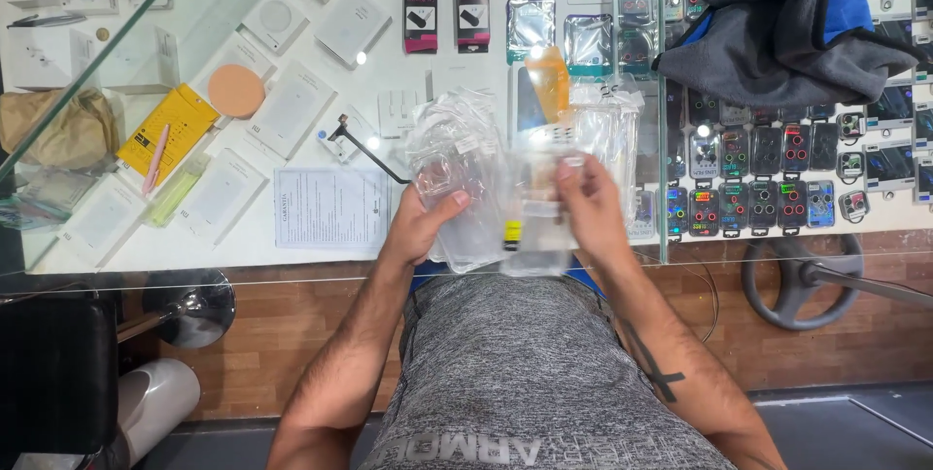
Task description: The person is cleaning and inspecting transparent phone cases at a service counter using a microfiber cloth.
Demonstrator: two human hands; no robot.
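Note:
Both my hands hold a bundle of clear plastic phone cases in transparent bags (505,178) over a glass counter (292,266). My left hand (423,222) grips the bundle's left side, thumb on top of a clear case (457,174). On the right, my right hand (588,203) pinches one clear bagged case (544,227) at the front of the stack. An orange-topped packet (547,81) shows behind the bundle.
Under the glass lie white boxes (292,105), a yellow packet (167,130), a round orange pad (236,91), a printed sheet (330,208) and several remote key fobs (768,178). A blue and grey cloth (777,23) lies at top right. Stools stand below on brown tiles.

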